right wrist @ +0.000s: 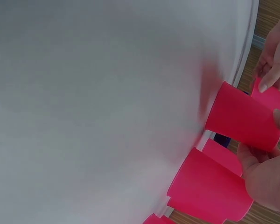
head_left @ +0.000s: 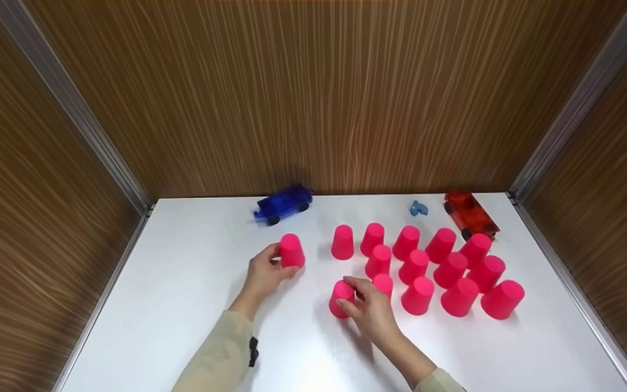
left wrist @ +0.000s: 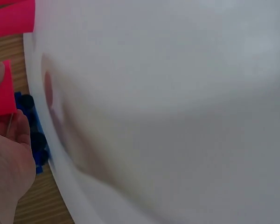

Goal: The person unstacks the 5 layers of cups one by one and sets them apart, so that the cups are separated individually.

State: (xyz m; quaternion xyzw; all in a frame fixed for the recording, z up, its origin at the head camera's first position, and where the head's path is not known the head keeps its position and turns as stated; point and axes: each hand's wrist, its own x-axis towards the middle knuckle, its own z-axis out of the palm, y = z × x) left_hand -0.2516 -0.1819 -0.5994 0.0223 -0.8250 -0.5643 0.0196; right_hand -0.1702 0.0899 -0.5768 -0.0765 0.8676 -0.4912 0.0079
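Observation:
My left hand (head_left: pixel 263 275) grips an upside-down pink cup (head_left: pixel 292 251) between thumb and fingers, left of the other cups. In the left wrist view this cup (left wrist: pixel 3 91) appears raised off the white table, apart from the shadow beneath. Farther right, my right hand (head_left: pixel 373 313) holds another upside-down pink cup (head_left: pixel 340 298) by its side, at the front left of the group. The right wrist view shows thumb and fingers on either side of that cup (right wrist: pixel 242 116). Just behind the right hand stands a partly hidden pink cup (head_left: pixel 383 284).
Several more upside-down pink cups (head_left: pixel 458 296) stand in rows on the right of the white table (head_left: pixel 183 294). Toward the back are a blue toy car (head_left: pixel 285 203), a small blue-grey piece (head_left: pixel 418 208) and a red toy car (head_left: pixel 468 212). Wood-patterned panels (head_left: pixel 324 98) enclose the table.

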